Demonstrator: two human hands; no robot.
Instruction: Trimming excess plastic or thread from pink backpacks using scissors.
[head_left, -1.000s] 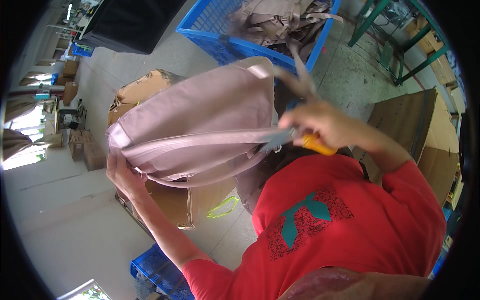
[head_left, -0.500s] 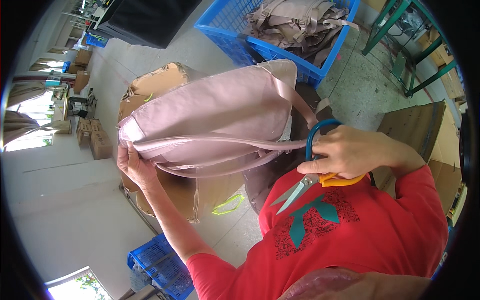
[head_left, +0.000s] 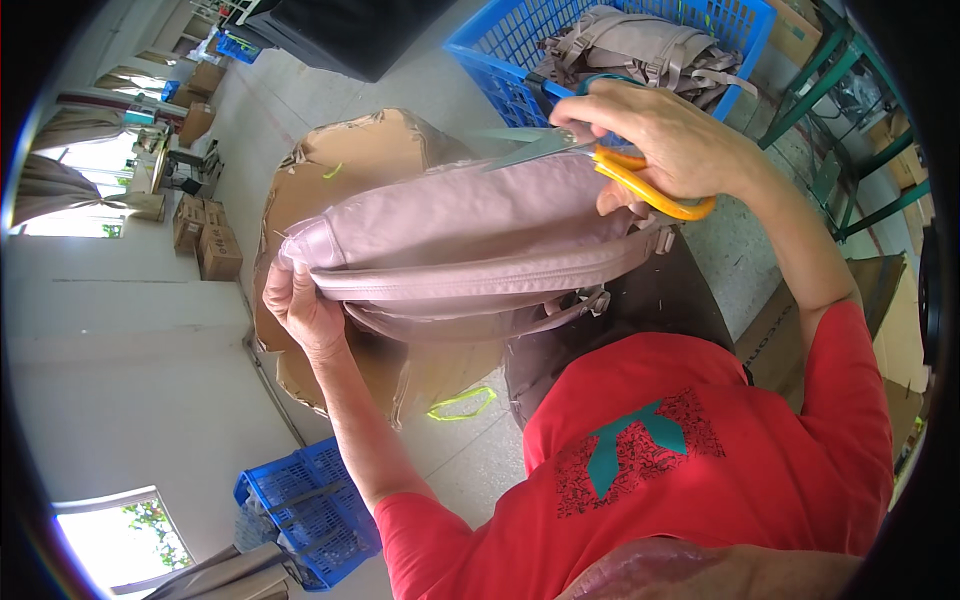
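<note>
A dusty-pink fabric bag [head_left: 470, 215] with a zipped seam, straps and small buckles stretches across in front of me, above an open cardboard box. My left hand [head_left: 305, 312] pinches its left end corner between thumb and fingers. Scissors [head_left: 545, 148] with one orange and one teal handle are in my right hand [head_left: 665, 140], its fingers through the loops. Their blades are parted and point left, over the bag's far edge; whether they touch the fabric I cannot tell.
Beneath the bag stands the torn-edged cardboard box [head_left: 285, 205]. A blue plastic crate [head_left: 495, 60] at the back holds similar pink bags. Green metal legs [head_left: 825, 80] rise at far right. Another blue crate [head_left: 325, 510] is at lower left, and a yellow-green loop [head_left: 465, 403] lies on the floor.
My right hand has swung up and away from my body with the scissors, from the near strap to the bag's far edge. The strap it was beside now hangs lower.
</note>
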